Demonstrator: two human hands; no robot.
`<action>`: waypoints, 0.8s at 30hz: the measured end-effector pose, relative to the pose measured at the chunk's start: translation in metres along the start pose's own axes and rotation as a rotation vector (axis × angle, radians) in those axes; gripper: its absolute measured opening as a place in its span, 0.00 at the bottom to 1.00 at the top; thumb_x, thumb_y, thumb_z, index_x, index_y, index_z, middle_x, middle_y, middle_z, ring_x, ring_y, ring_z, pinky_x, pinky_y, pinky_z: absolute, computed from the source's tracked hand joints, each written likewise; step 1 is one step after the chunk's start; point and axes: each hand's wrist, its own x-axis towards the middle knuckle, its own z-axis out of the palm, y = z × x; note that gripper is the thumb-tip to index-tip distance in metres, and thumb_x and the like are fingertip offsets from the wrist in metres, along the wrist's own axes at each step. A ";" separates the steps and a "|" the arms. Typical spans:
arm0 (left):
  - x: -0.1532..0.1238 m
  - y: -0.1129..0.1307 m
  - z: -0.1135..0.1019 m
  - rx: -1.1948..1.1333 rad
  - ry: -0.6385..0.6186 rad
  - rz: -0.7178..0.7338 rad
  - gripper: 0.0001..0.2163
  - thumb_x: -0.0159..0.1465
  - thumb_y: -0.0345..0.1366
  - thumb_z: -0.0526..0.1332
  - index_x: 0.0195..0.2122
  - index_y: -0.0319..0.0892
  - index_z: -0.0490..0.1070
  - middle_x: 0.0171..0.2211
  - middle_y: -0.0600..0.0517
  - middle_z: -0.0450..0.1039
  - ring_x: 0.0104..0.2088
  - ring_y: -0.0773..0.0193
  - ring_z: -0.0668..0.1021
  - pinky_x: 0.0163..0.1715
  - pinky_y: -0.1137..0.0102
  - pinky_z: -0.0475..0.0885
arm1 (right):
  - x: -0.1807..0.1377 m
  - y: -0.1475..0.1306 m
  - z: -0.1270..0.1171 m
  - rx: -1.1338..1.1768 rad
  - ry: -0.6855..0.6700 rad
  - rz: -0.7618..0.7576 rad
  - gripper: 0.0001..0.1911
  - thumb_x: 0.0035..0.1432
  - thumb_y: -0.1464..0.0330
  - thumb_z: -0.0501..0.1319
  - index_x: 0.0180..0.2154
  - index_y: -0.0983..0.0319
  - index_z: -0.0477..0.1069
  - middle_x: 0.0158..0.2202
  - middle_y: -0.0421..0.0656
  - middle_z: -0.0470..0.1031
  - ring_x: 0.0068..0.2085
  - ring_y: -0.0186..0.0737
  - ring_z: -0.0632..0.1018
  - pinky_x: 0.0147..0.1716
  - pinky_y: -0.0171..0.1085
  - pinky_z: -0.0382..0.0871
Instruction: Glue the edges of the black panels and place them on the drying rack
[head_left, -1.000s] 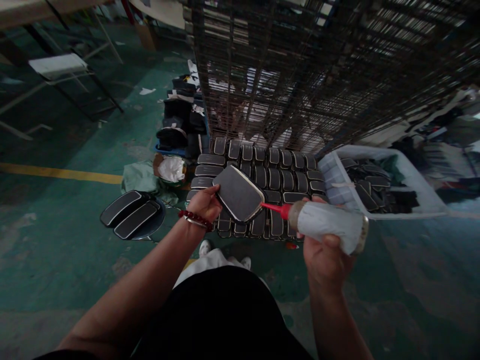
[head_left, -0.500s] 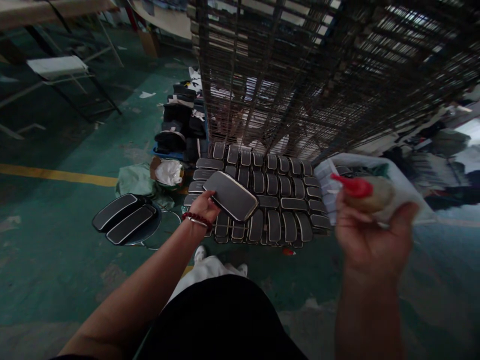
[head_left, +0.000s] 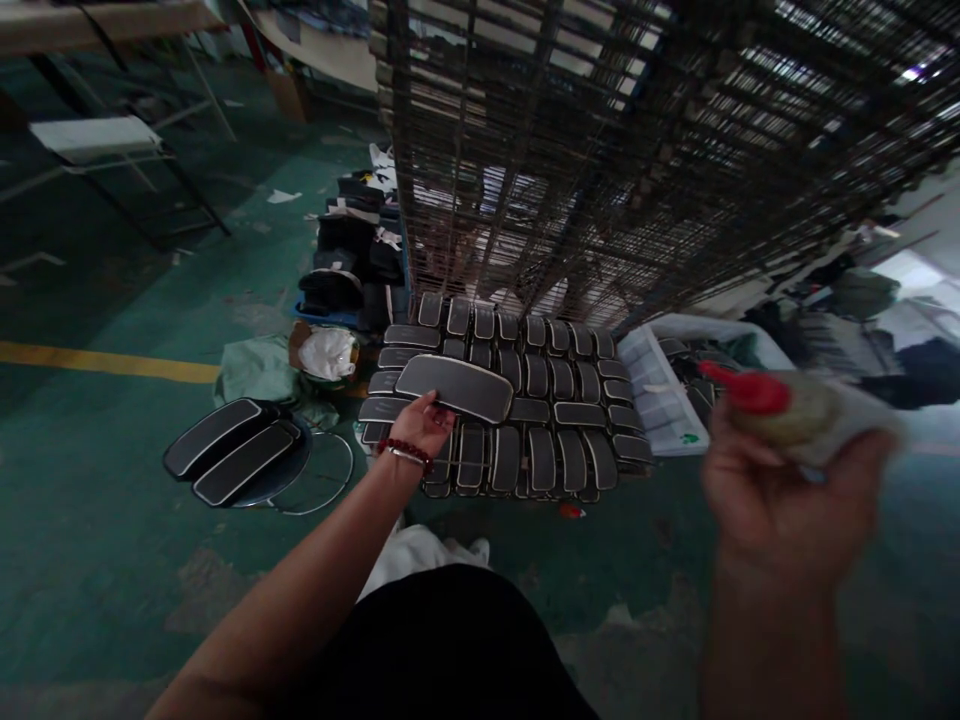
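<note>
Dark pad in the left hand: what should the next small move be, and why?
Probably lower the left hand to lay the dark pad among the similar pads: it appears directly over them, while the right hand holds the red-tipped bottle well aside.

Left hand (head_left: pixel 424 425) and right hand (head_left: pixel 787 510) bare, forearms (head_left: pixel 322 585) likewise; right side blurred. Left wrist: string of small round beads (head_left: pixel 412 449), dark red; slim silver-coloured bangle (head_left: pixel 403 456) close alongside. Torso: black top (head_left: pixel 465 650), plain across the front. Below it, white trousers (head_left: pixel 409 560), softly creased. White shoe (head_left: pixel 481 549) partly visible, details too small to read.
</note>
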 end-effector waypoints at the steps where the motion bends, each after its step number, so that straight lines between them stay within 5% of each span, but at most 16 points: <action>1: -0.003 -0.004 0.004 -0.006 -0.016 0.006 0.09 0.67 0.23 0.56 0.29 0.40 0.67 0.22 0.53 0.72 0.21 0.69 0.76 0.25 0.75 0.77 | -0.016 0.019 -0.001 0.085 -0.010 0.066 0.19 0.57 0.57 0.71 0.47 0.58 0.76 0.49 0.41 0.78 0.46 0.34 0.80 0.20 0.19 0.70; 5: -0.019 -0.027 0.019 -0.007 -0.071 0.006 0.11 0.67 0.20 0.56 0.29 0.40 0.67 0.23 0.54 0.74 0.25 0.69 0.78 0.34 0.73 0.81 | -0.078 0.088 -0.004 0.156 0.039 0.563 0.21 0.58 0.57 0.69 0.51 0.56 0.73 0.51 0.48 0.79 0.51 0.44 0.80 0.21 0.25 0.73; 8: -0.030 -0.047 0.022 0.040 -0.093 -0.054 0.10 0.66 0.20 0.57 0.30 0.39 0.69 0.24 0.52 0.75 0.25 0.68 0.80 0.32 0.73 0.80 | -0.105 0.119 -0.002 0.263 0.078 0.721 0.18 0.57 0.58 0.70 0.48 0.55 0.75 0.50 0.46 0.80 0.51 0.45 0.80 0.32 0.32 0.80; 11: -0.041 -0.063 0.018 0.116 -0.151 -0.189 0.06 0.65 0.25 0.60 0.30 0.37 0.71 0.25 0.48 0.76 0.24 0.63 0.80 0.28 0.71 0.79 | -0.109 0.130 0.002 0.335 0.075 0.704 0.16 0.58 0.59 0.70 0.46 0.56 0.76 0.47 0.43 0.81 0.50 0.42 0.80 0.41 0.35 0.80; 15: -0.052 -0.076 0.012 0.178 -0.341 -0.325 0.10 0.68 0.30 0.57 0.30 0.36 0.74 0.25 0.47 0.77 0.24 0.62 0.80 0.34 0.68 0.79 | -0.102 0.132 0.004 0.334 0.067 0.644 0.12 0.59 0.61 0.69 0.45 0.55 0.77 0.43 0.40 0.82 0.44 0.39 0.82 0.35 0.33 0.80; 20: -0.060 -0.086 -0.001 0.221 -0.466 -0.160 0.10 0.66 0.28 0.59 0.29 0.36 0.77 0.29 0.44 0.79 0.30 0.60 0.82 0.38 0.69 0.78 | -0.102 0.134 0.003 0.336 0.084 0.627 0.11 0.59 0.61 0.69 0.44 0.55 0.77 0.42 0.40 0.82 0.44 0.39 0.82 0.40 0.36 0.80; 24: -0.046 -0.072 -0.041 0.299 -0.524 -0.084 0.09 0.58 0.19 0.63 0.35 0.38 0.77 0.37 0.44 0.81 0.33 0.59 0.83 0.35 0.69 0.78 | -0.094 0.126 -0.006 0.343 0.058 0.665 0.15 0.57 0.61 0.71 0.46 0.55 0.76 0.44 0.40 0.82 0.47 0.40 0.81 0.42 0.37 0.81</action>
